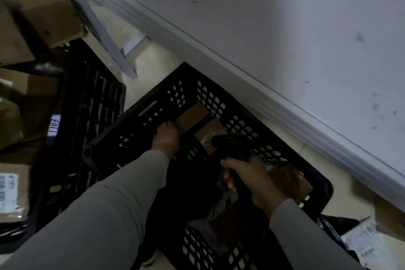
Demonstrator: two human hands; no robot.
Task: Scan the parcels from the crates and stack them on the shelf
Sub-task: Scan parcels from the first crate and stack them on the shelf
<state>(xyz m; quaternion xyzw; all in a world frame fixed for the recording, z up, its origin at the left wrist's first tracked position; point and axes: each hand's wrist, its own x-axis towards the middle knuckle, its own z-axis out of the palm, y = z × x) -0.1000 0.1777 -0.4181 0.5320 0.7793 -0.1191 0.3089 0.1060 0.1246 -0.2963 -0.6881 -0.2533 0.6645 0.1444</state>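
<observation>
In the crate (135, 105), a box (192, 116) is gripped by the left hand (166, 138). Over the crate, a scanner (232, 147) is gripped by the right hand (252, 180).

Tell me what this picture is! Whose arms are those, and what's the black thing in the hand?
There is no robot here, just a person at work. The picture comes from a camera worn on their head, looking down, so you see their two arms in grey sleeves as if they were your own.

On the floor sits a black crate with holes in its walls. The left hand reaches inside and holds the edge of a brown parcel. The right hand grips a black scanner, a tool that reads parcel labels, aimed into the crate.

To the left is a second crate with cardboard boxes on it. The big pale surface at the top right may be the shelf.
</observation>
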